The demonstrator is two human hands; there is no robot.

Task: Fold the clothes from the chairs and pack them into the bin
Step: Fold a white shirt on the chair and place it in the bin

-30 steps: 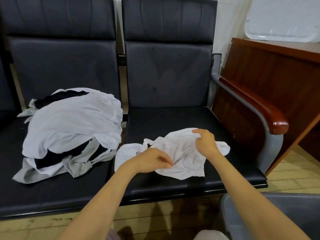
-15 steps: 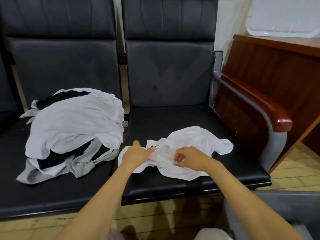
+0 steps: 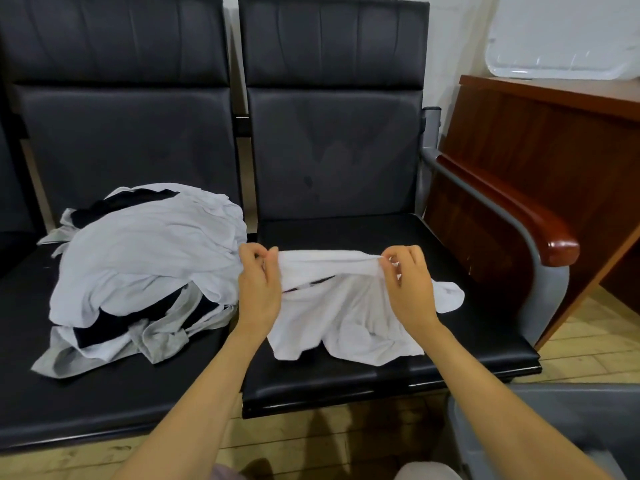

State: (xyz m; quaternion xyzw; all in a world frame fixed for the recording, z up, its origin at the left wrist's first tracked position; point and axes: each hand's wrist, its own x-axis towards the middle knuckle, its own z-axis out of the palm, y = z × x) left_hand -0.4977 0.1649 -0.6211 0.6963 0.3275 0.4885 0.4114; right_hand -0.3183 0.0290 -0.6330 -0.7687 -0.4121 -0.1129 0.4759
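A white garment (image 3: 346, 313) hangs over the right black chair seat (image 3: 450, 348), lifted by its top edge. My left hand (image 3: 258, 282) pinches the left end of that edge and my right hand (image 3: 408, 282) pinches the right end, so the edge is stretched between them. The lower part of the garment still lies crumpled on the seat, and one end trails off to the right. A heap of white, grey and black clothes (image 3: 145, 268) sits on the left chair seat. The grey bin (image 3: 554, 427) shows at the bottom right corner, partly behind my right forearm.
A wooden armrest (image 3: 512, 216) on a grey metal frame borders the right chair. Behind it stands a wooden desk (image 3: 554, 140) with a white tray (image 3: 561, 43) on top. The floor in front of the chairs is wooden (image 3: 311, 445).
Both hands have taken the garment's edge, moved apart and risen, pulling the crumpled white garment up off the seat and spreading it between them.
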